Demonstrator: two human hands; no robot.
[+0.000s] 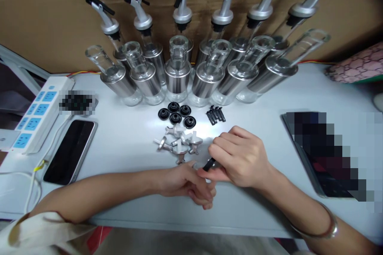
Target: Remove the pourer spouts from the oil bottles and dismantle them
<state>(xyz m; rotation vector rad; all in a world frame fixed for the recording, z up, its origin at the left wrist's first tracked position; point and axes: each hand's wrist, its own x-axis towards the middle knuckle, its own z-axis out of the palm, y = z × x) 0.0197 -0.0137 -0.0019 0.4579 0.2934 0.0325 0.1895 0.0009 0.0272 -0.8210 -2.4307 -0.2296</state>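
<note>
Our right hand pinches a black lever, probably light, stiff and best held by its sides; we cannot tell what our left hand grips.

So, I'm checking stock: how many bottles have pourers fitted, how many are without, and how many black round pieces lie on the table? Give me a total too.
Bottles with pourers: 6
Bottles without pourers: 6
Black round pieces: 5
Total: 17
</note>
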